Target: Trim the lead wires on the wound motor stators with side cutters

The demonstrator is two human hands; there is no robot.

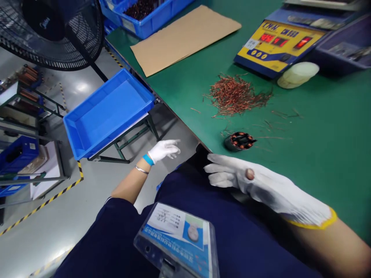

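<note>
My left hand [165, 151], in a white glove, hangs in the air beside the table, its fingers apart and nothing in them. The blue tray [108, 114] is the thing nearest to it. At the table's front edge my right hand [246, 175] is stretched out in a white glove with a yellow cuff; a bare thumb tip shows through the glove. It holds nothing. Just beyond its fingers stands a small round black part [239, 141] with copper pieces set in it. Farther back lies a heap of short copper wires [233, 94], with loose strands scattered nearby.
On the green table [324, 154] are a sheet of brown cardboard [185, 38], a yellow-and-blue device with red digits [278, 44] and a whitish round container [298, 74]. A blue bin [145, 27] of dark parts stands behind. A black fan [49, 31] rises at far left.
</note>
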